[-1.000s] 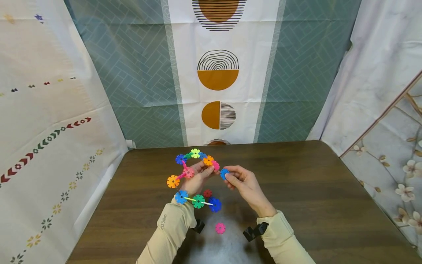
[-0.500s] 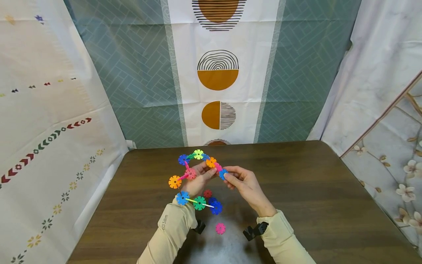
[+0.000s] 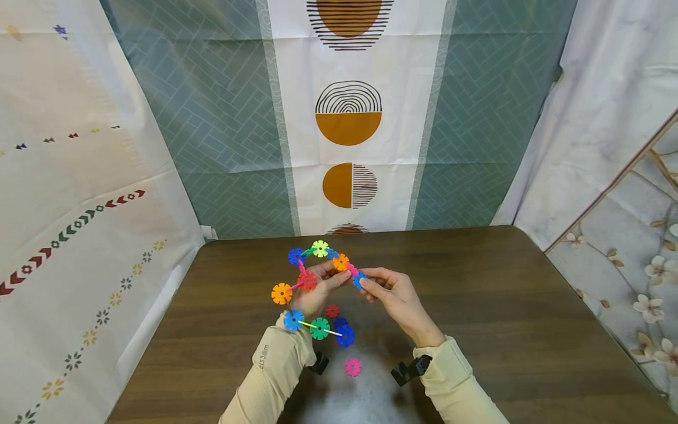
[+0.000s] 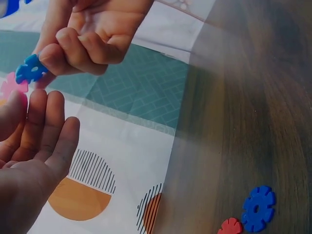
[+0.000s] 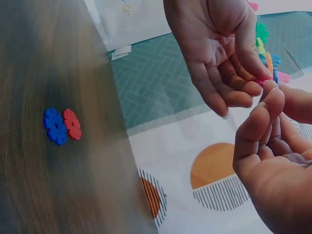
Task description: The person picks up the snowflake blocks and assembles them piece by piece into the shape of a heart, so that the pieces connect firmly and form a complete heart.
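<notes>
Slanting up-left, then bending downward in head view, a disc chain (image 3: 303,282), its pink-blue end (image 3: 356,278) pinched in both hands (image 3: 395,295).

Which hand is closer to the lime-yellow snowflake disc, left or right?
Left. In the head view, the left hand is just below the lime-yellow snowflake disc, pinching a pink disc; the right hand is farther right, pinching a blue disc.
</notes>
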The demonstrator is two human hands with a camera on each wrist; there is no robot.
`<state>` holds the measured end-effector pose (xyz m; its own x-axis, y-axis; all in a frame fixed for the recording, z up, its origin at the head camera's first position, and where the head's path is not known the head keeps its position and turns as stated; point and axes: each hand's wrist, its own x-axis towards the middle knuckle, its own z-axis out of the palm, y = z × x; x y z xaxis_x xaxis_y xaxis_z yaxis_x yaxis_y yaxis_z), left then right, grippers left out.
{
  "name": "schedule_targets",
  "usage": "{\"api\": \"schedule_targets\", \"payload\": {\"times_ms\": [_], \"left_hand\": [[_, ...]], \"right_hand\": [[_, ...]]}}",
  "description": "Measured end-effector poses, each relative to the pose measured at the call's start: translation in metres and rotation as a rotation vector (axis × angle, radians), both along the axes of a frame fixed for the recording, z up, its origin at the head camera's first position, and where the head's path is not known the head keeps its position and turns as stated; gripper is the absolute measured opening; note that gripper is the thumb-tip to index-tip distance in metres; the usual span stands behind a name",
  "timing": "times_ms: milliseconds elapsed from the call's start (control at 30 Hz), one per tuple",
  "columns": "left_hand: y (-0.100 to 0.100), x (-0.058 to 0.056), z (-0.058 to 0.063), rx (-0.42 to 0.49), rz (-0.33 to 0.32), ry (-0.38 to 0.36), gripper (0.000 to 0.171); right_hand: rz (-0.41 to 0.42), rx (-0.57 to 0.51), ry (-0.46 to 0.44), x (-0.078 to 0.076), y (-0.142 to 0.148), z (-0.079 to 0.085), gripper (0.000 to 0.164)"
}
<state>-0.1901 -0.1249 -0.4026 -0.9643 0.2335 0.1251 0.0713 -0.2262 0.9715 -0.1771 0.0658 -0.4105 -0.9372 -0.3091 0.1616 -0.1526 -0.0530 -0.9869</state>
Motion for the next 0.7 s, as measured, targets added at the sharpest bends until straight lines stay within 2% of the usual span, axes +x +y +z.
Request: {"api": "schedule_targets", "payload": {"times_ms": [233, 500, 567, 700], "left_hand": [[0.001, 0.0006, -0.0003, -0.099, 0.032, 0.052, 0.018], [0.0014, 0.0007, -0.0055, -0.196, 0.092, 0.056, 0.016], [0.0018, 0.0003, -0.0062, -0.201, 0.092, 0.051, 0.016], [0.0033, 0.0004, -0.0054, -0.144, 0.054, 0.031, 0.02]], "right_hand": [[0.004, 0.002, 0.019, -0.0003, 0.0021, 0.0017, 0.032], [-0.033, -0.021, -0.026, -0.0007, -0.0002, 0.0002, 0.034], [-0.039, -0.029, -0.03, -0.0006, -0.0003, -0.0006, 0.034], [-0.045, -0.063, -0.028, -0.0008, -0.0005, -0.0027, 0.034]]}}
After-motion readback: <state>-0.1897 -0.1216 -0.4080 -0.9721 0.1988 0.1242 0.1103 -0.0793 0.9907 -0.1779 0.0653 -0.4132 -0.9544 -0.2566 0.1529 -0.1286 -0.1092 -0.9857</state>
